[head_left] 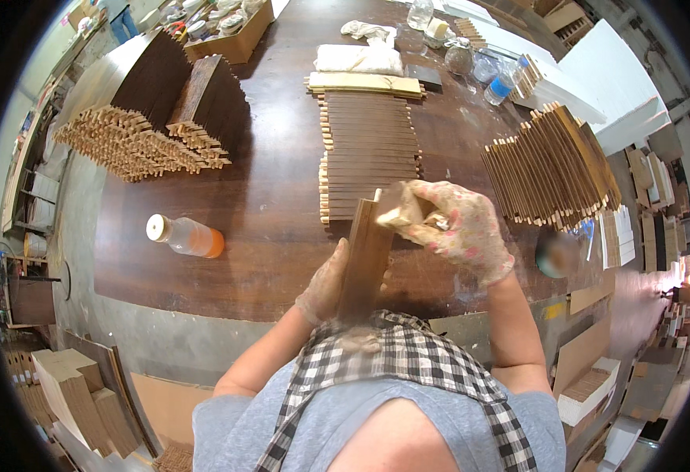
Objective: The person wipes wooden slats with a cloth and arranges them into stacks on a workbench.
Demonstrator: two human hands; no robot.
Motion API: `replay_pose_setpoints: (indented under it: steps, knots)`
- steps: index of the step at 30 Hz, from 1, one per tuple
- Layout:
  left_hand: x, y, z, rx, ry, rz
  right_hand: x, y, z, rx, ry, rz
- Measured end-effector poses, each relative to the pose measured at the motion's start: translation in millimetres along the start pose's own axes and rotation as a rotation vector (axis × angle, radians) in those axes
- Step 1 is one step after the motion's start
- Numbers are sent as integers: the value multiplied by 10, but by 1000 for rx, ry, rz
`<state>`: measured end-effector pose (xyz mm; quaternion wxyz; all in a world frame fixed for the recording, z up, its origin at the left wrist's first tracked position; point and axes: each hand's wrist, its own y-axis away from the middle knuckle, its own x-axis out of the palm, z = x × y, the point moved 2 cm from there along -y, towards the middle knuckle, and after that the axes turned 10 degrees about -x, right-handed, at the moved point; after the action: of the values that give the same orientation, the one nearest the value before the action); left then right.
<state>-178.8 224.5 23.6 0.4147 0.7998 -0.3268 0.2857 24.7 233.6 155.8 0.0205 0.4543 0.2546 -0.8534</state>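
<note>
Dark-brown slat [365, 252]: piece in work, btwn both hands, over near edge of desk [266, 244], just in front of checked apron [439, 366]; held lengthwise, prob. so far end is easy to reach. Near end blurred, can't tell if it touches apron.
L hand [325, 287]: clamped on slat, thumb along its L edge; prob. keeps it steady. Forearm angles up from lower L, elbow bent out.
R hand [463, 228]: pale glove w/ pink spots, pinching folded tan pad [398, 206] at slat's far end; pad blurred, cloth or paper, can't tell. Wrist turned inward, forearm near vertical in view, elbow out to R.
Hands: apart from e/o, linked only thru pad + slat.
Centre row [370, 157]: similar slats w/ pale pegs, side by side, straight ahead, prob. for quick reach.
R stack [546, 169]: more slats, close-packed, prob. to save room.
L stack [136, 130]: bigger, peg ends facing near side.
Bottle [195, 239]: orange liquid, upright, L of hands, well apart.
</note>
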Motion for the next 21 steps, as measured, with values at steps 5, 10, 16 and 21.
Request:
replay_pose_setpoints:
  steps: [5, 10, 16, 21]
  knots:
    - [-42, -13, -52, 14, 40, 14, 7, 79, -263, 7, 233, 100]
    - [-239, -86, -228, 158, 109, 98, -88, 308, -332, 207, -83, -14]
    - [-342, -267, -380, 182, 300, 218, 152, 269, 181, -135, 101, 61]
    - [-199, -292, -385, 228, 310, -71, 386, 114, 611, -348, 201, 129]
